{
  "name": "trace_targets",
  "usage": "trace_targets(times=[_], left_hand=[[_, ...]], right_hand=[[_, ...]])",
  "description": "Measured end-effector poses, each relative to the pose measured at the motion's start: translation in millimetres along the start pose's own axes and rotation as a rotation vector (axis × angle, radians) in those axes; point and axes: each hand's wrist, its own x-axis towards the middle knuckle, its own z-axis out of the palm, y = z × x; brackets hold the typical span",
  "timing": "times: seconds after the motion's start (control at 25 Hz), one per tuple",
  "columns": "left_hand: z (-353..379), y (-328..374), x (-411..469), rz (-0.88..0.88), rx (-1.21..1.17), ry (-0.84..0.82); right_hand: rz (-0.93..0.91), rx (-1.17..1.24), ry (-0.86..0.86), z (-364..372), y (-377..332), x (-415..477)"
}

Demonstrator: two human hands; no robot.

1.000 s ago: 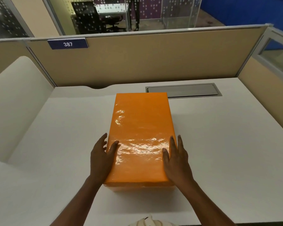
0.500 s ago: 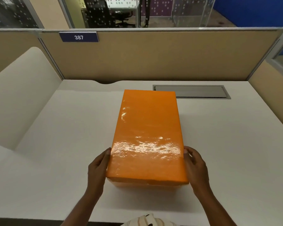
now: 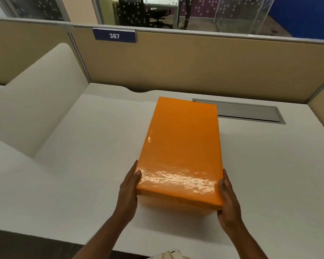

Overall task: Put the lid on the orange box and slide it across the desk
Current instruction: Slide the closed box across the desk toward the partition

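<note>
With the lid [image 3: 181, 146] seated on the orange box [image 3: 174, 204] at the counter's [image 3: 82, 165] near middle, we keep left hand [image 3: 128, 187] and right hand [image 3: 227, 200] fingers clamped on its near corners, pushing evenly toward twelve o'clock.

Just one head cam, looking forward and down over the desk's [image 3: 82, 184] near edge. It's sitting close, facing the partition [image 3: 195, 66] along the far edge.

The orange box [image 3: 181, 152] wears a glossy, slightly wrinkled wrap that catches the light near its front edge; the desk [image 3: 73, 184] is matt white and smooth; the cable hatch [image 3: 251, 114] looks like brushed grey metal; the partition [image 3: 195, 68] seems tan cloth, its blue plate [image 3: 114, 35] reading 387.
</note>
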Motion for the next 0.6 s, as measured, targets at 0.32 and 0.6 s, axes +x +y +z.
trace_targets(times=[0.32, 0.6], left_hand=[[-68.9, 40.2, 60.5, 0.066, -0.046, 0.196], [-152.9, 89.8, 140.7, 0.114, -0.113, 0.286]], right_hand=[[-0.057, -0.062, -0.127, 105.4, -1.8, 43.4], [-0.085, -0.177, -0.252, 230.2, -1.1, 106.6]])
